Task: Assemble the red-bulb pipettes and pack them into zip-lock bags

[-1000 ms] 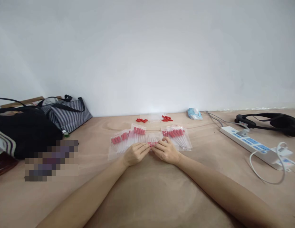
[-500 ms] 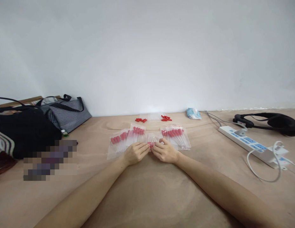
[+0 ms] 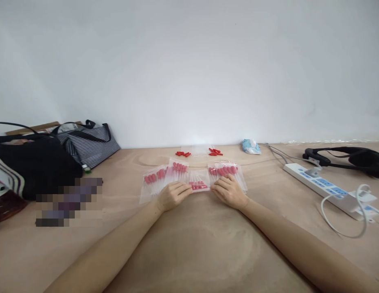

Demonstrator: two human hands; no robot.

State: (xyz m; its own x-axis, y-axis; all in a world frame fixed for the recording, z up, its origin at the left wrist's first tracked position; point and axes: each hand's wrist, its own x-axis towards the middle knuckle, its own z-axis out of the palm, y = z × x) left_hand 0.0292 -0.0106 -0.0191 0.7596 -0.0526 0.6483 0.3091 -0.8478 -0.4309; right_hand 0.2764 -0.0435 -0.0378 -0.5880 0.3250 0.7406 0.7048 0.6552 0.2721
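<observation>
A small clear plastic bag (image 3: 199,177) lies in the middle, its red-bulbed droppers pointing away and their bulbs along its near edge. At the bag's near left corner, my left hand (image 3: 175,195) is closed, thumb and fingers pinching the edge. My right hand (image 3: 230,192) pinches the near right corner, its fingers together. To the left, more filled bags of droppers (image 3: 178,167) overlap each other. Another group of filled bags (image 3: 227,170) fans out behind my right hand, partly covered by it.
Loose red bulbs (image 3: 215,151) lie at the back, with more red bulbs (image 3: 183,154) left of them and clear tubes between. A blue mask (image 3: 250,146), power strip (image 3: 317,182) with cables and black headset (image 3: 345,158) are right. Left are a striped bag (image 3: 91,146) and black bag (image 3: 39,162).
My right hand has slid right along the bag's near edge, away from my left hand, uncovering the red bulbs. My left hand stays at the left corner. The view has shifted slightly.
</observation>
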